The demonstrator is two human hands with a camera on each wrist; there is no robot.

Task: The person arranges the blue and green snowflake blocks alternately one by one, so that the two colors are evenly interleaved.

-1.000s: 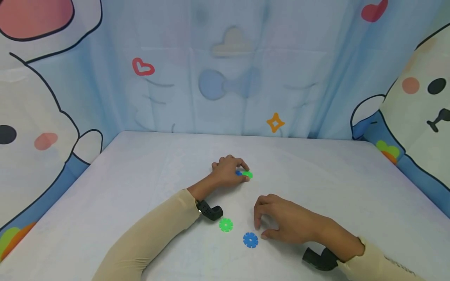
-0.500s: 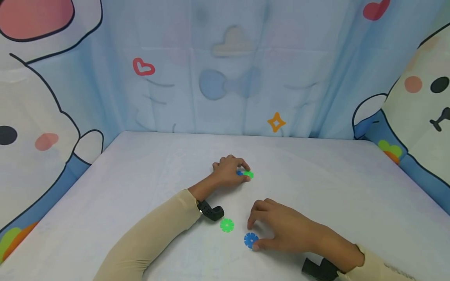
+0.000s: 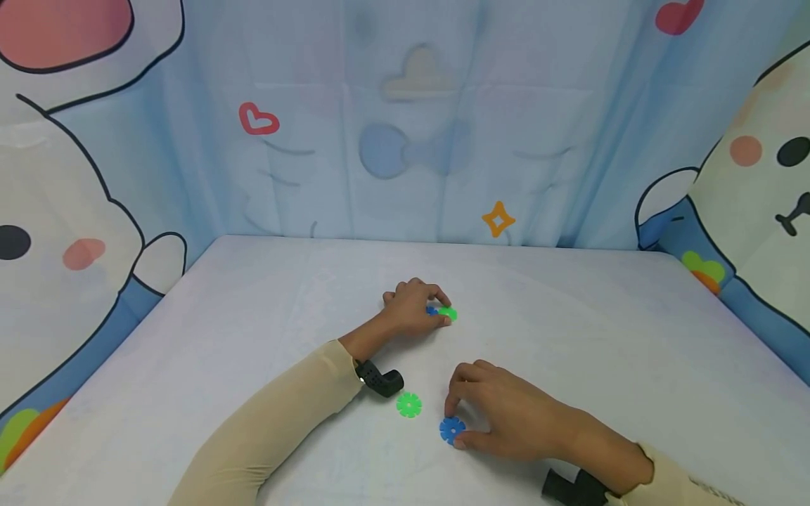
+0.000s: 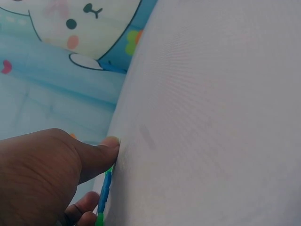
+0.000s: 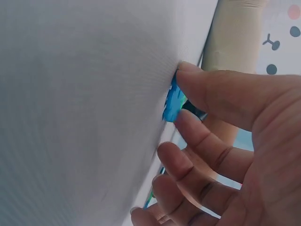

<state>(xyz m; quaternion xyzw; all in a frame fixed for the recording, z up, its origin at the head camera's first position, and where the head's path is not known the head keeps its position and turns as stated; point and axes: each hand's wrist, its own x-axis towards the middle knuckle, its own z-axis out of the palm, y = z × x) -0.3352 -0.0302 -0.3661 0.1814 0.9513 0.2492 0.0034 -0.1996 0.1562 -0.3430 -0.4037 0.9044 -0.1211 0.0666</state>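
My left hand (image 3: 411, 310) holds a green notched plastic disc (image 3: 448, 313) between thumb and fingers at the table's middle. Beside that disc a blue notched disc (image 3: 432, 310) is partly covered by the hand. In the left wrist view, the blue disc (image 4: 105, 193) lies in a row with green pieces, seen edge-on. Nearer the front, my right hand (image 3: 515, 411) pinches a separate blue disc (image 3: 452, 428) by its rim, thumb on the near side and index finger on the far side. The right wrist view shows this blue disc (image 5: 173, 101) at table level; the other fingers stay off it.
A loose green disc (image 3: 409, 405) lies flat between the left forearm and the right hand's blue disc. Black wrist devices (image 3: 380, 380) sit on both wrists. A printed curtain (image 3: 405, 140) stands behind the white-covered table (image 3: 285, 281).
My right hand has moved left and closed its thumb and index finger on the blue disc. The left hand stays in place on its discs.
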